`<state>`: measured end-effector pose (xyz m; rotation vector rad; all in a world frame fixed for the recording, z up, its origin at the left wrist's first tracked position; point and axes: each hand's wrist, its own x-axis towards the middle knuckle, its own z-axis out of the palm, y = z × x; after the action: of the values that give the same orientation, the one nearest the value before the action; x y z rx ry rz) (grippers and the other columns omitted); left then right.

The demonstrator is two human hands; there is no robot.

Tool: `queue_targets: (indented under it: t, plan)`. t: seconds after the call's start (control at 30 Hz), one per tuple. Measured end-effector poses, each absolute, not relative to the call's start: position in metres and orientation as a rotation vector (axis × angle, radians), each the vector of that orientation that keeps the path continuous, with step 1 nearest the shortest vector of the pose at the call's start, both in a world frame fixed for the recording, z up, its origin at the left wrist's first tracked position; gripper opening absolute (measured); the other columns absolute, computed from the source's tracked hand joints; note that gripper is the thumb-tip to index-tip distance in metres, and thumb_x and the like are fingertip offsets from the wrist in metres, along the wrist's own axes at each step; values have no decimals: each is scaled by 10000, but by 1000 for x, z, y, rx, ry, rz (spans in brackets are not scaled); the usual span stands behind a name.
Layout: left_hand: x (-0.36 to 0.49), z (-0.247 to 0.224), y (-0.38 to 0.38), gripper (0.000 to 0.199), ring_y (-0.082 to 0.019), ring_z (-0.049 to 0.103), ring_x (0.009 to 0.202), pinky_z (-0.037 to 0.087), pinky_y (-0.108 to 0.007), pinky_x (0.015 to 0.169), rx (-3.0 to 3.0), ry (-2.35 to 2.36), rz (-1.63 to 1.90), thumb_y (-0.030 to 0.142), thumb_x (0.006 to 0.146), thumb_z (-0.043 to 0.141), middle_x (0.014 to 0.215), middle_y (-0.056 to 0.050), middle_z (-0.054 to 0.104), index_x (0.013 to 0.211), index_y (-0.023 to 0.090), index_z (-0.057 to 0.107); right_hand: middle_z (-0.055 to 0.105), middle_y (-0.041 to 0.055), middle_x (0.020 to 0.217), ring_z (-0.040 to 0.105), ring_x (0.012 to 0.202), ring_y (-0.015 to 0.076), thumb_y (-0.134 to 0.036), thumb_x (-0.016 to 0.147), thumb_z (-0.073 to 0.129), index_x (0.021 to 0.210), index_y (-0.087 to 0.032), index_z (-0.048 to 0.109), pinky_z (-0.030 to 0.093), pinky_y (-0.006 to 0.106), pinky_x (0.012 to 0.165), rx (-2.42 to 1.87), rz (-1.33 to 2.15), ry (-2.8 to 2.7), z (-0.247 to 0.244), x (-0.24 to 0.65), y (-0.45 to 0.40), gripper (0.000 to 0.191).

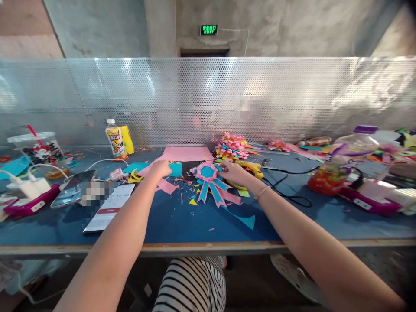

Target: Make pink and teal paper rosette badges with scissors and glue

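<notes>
A paper rosette (pixel 208 173) lies on the blue table, with a light blue centre, a pleated pink rim and blue-and-pink ribbon tails pointing towards me. My right hand (pixel 232 171) pinches its right edge between curled fingers. Left of the rosette, my left hand (pixel 161 168) is closed, its fingers curled down beside a blue paper piece (pixel 176 169); what they hold, if anything, is hidden. A pink paper sheet (pixel 186 154) lies just behind the hands. Yellow-handled scissors (pixel 253 169) rest behind my right hand.
Finished-looking rosettes form a stack (pixel 231 146) at the back. On the left are a phone (pixel 110 209), a drink bottle (pixel 116 139), a plastic cup (pixel 39 149) and a power strip (pixel 32 201). A jug (pixel 334 169) stands right, near black cables (pixel 286 175). Paper scraps surround the hands.
</notes>
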<state>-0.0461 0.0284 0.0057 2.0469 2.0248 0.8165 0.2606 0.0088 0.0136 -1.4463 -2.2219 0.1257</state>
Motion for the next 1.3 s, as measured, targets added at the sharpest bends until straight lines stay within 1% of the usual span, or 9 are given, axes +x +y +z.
queue_targets:
  t: [0.13,0.33,0.5,0.67,0.77,0.93,1.1,1.2,1.3]
  plan:
    - [-47,21,22,91,-277,611,756,415,-337,701,2181,2134,530,281,624,590,684,-123,657,617,195,619,591,42,749,542,673,168,-312,772,526,917,-159,591,384,260,591,-1341,116,-2436,18,266,7,220]
    - [-23,6,16,336,-264,598,867,417,-321,742,2181,1999,886,481,751,484,854,-143,663,800,174,613,619,21,751,556,655,142,-343,790,525,1180,-181,534,415,240,597,-1028,520,-2541,17,258,-4,423]
    - [-12,0,20,399,-255,600,866,421,-311,743,2202,1711,881,552,757,438,849,-101,674,824,200,615,638,55,787,575,702,160,-207,825,421,1049,-154,608,439,276,666,-1128,121,-2234,21,262,6,297]
    - [0,-2,14,426,-267,532,1065,381,-353,885,2344,1505,863,529,790,411,1110,-121,613,1001,203,588,625,119,1022,562,962,209,-94,786,403,1019,-119,608,421,325,849,-1134,-177,-2234,15,273,23,311]
    - [15,-3,6,483,-255,504,1118,390,-346,898,2258,1308,886,526,767,467,1250,-119,527,1145,228,507,608,136,1069,540,1017,226,-45,744,411,1028,-103,592,395,333,892,-1263,-294,-2367,9,274,22,341]
    - [35,-5,-3,592,-255,490,1106,398,-356,904,2190,1296,866,402,642,641,1242,-140,494,1159,174,465,613,167,974,586,872,253,-136,744,466,961,-75,584,433,320,751,-1733,-327,-2436,3,276,19,255]
    - [39,2,-7,589,-222,466,1078,418,-331,877,2229,1298,977,185,551,640,1178,-127,462,1110,160,457,541,164,1108,485,1058,242,-90,748,430,1024,-97,571,379,320,881,-1612,-424,-2409,-3,271,23,310]
    - [34,10,-8,578,-206,488,1032,449,-293,806,2208,1328,937,148,538,600,1173,-114,450,1101,168,470,524,156,1154,432,1119,236,-76,773,389,1107,-97,547,352,334,932,-1486,-439,-2425,-8,261,22,371]
    - [19,21,-6,604,-191,539,925,466,-264,695,2149,1481,831,147,537,570,1188,-119,458,1132,173,473,454,146,1277,398,1167,248,-67,739,428,1290,-111,412,351,358,946,-1408,-404,-2475,-14,253,20,553]
